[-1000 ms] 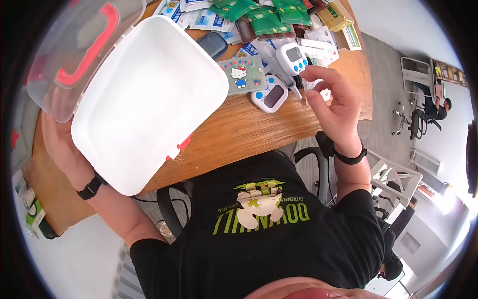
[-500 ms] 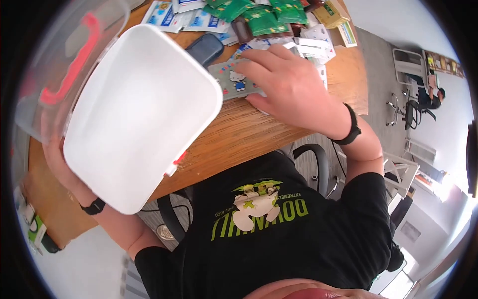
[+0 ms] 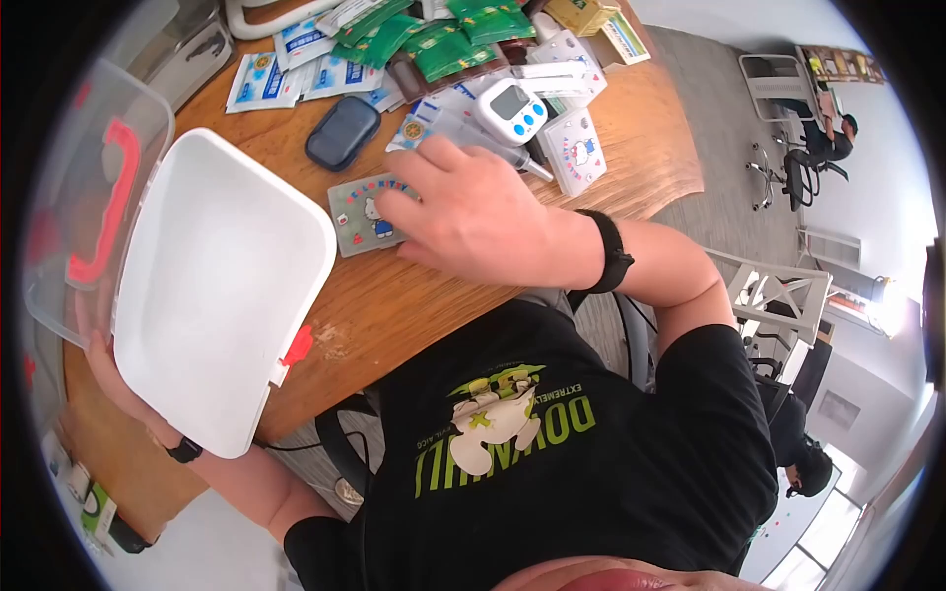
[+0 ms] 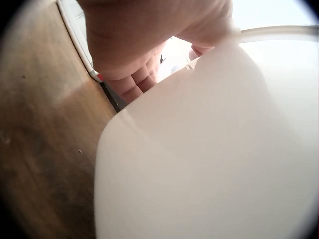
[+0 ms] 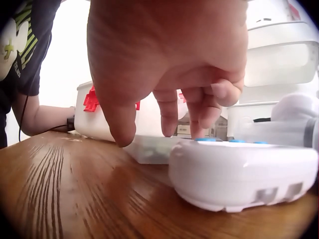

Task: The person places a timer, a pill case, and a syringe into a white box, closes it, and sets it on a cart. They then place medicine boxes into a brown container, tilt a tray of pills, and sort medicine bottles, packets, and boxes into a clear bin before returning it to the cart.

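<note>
In the head view my right hand (image 3: 468,212) bends over a flat translucent Hello Kitty case (image 3: 357,215) near the table's front edge. The right wrist view shows its thumb (image 5: 122,130) at the near corner of the case (image 5: 152,149), a finger coming down opposite; I hold the case low over the wood. A white plastic box (image 3: 217,266) stands to the left, with its clear lid (image 3: 59,227) and red handle (image 3: 116,197) swung outward. My left hand (image 3: 110,374) lies straight-fingered along the box's hinge side, partly hidden behind lid and wall.
A white digital timer (image 5: 244,174) sits beside the right hand; another timer (image 3: 510,110) rests among syringes. Farther back are a dark blue case (image 3: 342,133), green packets (image 3: 448,47), blue-white sachets (image 3: 266,84) and a Hello Kitty card box (image 3: 574,150).
My right hand has come down from the right onto the Hello Kitty case, which has shifted slightly towards me. The head view has swung, moving the scene leftward. The left hand stays at the box.
</note>
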The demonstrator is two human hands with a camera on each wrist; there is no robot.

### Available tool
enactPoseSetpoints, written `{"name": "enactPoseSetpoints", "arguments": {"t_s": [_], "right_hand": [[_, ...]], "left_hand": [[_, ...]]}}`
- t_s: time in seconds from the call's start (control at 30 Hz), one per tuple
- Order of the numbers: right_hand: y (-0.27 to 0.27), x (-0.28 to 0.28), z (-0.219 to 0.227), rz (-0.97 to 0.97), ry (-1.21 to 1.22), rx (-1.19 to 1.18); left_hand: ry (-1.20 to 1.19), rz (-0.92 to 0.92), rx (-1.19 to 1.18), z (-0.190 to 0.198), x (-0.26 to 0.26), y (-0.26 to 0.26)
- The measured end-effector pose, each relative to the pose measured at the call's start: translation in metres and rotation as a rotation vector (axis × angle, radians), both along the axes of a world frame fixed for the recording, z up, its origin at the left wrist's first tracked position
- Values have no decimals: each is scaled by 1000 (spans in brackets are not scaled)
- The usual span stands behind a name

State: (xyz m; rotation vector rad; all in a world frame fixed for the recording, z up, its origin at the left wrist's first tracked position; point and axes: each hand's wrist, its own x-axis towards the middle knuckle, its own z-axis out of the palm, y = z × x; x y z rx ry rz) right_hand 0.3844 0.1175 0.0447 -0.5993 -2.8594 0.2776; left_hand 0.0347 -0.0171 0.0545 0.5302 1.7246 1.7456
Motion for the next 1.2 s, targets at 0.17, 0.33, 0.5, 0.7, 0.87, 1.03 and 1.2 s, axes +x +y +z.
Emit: {"name": "enactPoseSetpoints", "arguments": {"t_s": [0.17,0.33,0.5,0.7,0.87,1.03,1.2], "right_hand": [[28,36,21,-156,269,75],[95,120,17,-463,78,321],[125,146,17,-271,-235,302],[142,140,25,-103,-235,320],[133,159,48,-321,-299,394],[116,181,64,-532,-463,317],[104,195,64,-658,-272,123]], "left_hand": [[1,-60,18,-1,-2,-1],[-65,5,69,0,8,3],[-38,11,52,-2,6,4],[-1,-39,91,-9,-2,2],[5,-20,54,-2,11,2],[-4,-25,27,2,17,-1],[20,3,13,2,12,-2]]}}
